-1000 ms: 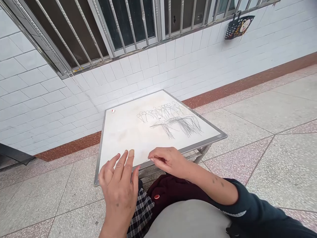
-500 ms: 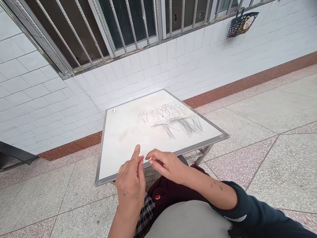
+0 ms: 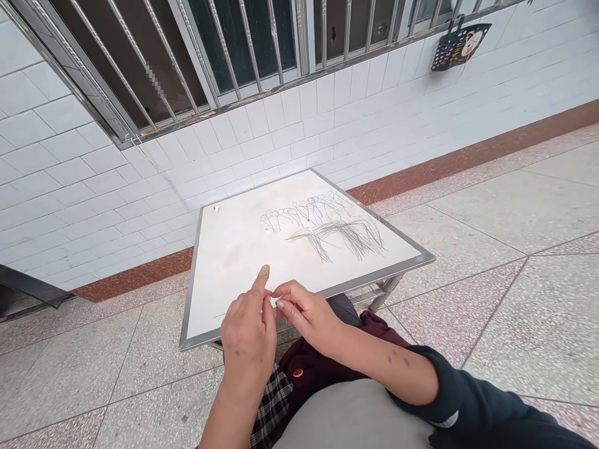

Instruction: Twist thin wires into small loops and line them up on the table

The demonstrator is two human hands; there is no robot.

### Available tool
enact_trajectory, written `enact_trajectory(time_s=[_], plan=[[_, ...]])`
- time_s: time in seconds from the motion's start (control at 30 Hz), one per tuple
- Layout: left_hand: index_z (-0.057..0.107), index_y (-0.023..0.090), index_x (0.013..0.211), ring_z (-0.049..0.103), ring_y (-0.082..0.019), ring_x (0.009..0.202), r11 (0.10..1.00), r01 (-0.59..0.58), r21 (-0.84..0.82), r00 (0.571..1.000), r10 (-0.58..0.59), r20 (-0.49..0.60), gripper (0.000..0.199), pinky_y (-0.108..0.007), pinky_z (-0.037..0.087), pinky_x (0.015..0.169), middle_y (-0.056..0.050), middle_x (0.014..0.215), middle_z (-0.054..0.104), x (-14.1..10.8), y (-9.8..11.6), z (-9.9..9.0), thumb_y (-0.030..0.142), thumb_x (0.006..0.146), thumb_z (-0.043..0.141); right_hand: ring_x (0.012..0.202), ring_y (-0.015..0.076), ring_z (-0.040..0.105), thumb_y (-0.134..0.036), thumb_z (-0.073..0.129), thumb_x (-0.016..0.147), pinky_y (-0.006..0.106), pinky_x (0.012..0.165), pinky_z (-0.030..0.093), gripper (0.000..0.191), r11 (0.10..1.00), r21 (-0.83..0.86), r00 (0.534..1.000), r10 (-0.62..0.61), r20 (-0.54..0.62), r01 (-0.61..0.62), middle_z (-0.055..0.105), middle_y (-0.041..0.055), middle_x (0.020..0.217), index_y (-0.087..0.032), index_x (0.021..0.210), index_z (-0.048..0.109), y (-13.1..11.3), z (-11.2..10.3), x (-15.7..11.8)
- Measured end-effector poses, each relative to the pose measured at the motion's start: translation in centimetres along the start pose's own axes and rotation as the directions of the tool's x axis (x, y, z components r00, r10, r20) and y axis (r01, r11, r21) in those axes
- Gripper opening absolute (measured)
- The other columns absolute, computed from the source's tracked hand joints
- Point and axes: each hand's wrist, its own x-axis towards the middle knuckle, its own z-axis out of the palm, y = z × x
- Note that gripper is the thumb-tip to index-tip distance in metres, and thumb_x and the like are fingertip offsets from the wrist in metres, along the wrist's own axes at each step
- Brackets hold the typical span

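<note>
A white table (image 3: pixel 243 243) with a metal rim stands against the wall, its top bearing dark, thin strands (image 3: pixel 358 237) laid in a bundle and a row of looped strands (image 3: pixel 304 211). Over the near edge, my left hand (image 3: pixel 250 321) has its index finger stretched forward, while its thumb and other fingers are pressed together on something too small to make out. Touching or nearly touching it at the fingertips, my right hand (image 3: pixel 309 315) is in a pinch, and what it holds is also too small to name.
A small white and red item (image 3: pixel 216 209) lies at the table's far left corner. Behind is a white tiled wall (image 3: pixel 262 137) with barred windows (image 3: pixel 243 50). A dark patterned bag (image 3: pixel 461 47) hangs at the upper right. My lap is below the near edge.
My right hand has shifted slightly left, its fingertips closer to my left hand. My left index finger has moved a little forward and right.
</note>
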Motion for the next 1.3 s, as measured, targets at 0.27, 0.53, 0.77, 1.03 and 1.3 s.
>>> enact_trajectory(time_s=[0.27,0.53,0.77,1.03,1.3], plan=[[0.046,0.026,0.133,0.063,-0.011,0.079,0.992,0.119,-0.030,0.988,-0.115,0.105,0.045,-0.024,0.047,0.074,0.003,0.088,0.068,1.0,-0.7,-0.9,0.016,0.089,0.049,0.068,0.0152,0.064,-0.023,0.036,0.097,0.025,0.062,0.042,0.015,0.960,-0.278,0.999,-0.015,0.028,0.023,0.069,-0.0001,0.078,-0.021,0.108,0.046,0.7,0.8,-0.4],[0.047,0.030,0.133,0.062,-0.010,0.079,0.998,0.060,0.011,0.989,-0.061,0.134,0.044,-0.021,0.045,0.069,0.003,0.090,0.068,0.7,-0.8,-0.8,0.018,0.091,0.048,0.064,0.0141,0.064,-0.022,0.035,0.098,0.024,0.059,0.041,0.015,0.949,-0.312,0.999,-0.027,0.023,0.033,0.069,-0.0013,0.077,-0.021,0.106,0.046,0.6,0.7,-0.4],[0.051,0.029,0.130,0.062,-0.011,0.076,0.995,0.027,0.093,0.998,-0.033,0.061,0.040,-0.022,0.044,0.066,0.002,0.085,0.069,0.7,-1.0,-0.4,0.018,0.091,0.048,0.066,0.0166,0.065,-0.023,0.035,0.097,0.025,0.058,0.041,0.019,0.877,-0.480,0.999,-0.037,0.009,0.036,0.069,0.0044,0.076,-0.018,0.109,0.049,0.8,1.7,-0.5],[0.047,0.033,0.133,0.062,-0.011,0.079,0.977,0.208,-0.048,0.950,-0.191,0.248,0.044,-0.024,0.045,0.073,0.005,0.089,0.067,1.7,-1.8,-1.7,0.020,0.090,0.046,0.065,0.0115,0.059,-0.032,0.027,0.100,0.023,0.059,0.047,0.025,0.986,0.127,0.980,0.079,0.184,-0.103,0.067,0.0008,0.079,-0.022,0.112,0.046,0.7,0.7,-0.2],[0.046,0.035,0.133,0.062,-0.012,0.082,0.957,0.278,-0.079,0.930,-0.248,0.272,0.045,-0.027,0.045,0.077,0.005,0.091,0.067,1.6,-1.8,-1.4,0.020,0.090,0.045,0.065,0.0100,0.056,-0.041,0.041,0.096,0.021,0.056,0.046,0.026,0.837,0.467,0.952,0.186,0.244,-0.284,0.066,0.0017,0.078,-0.020,0.102,0.055,1.4,0.8,0.2]])
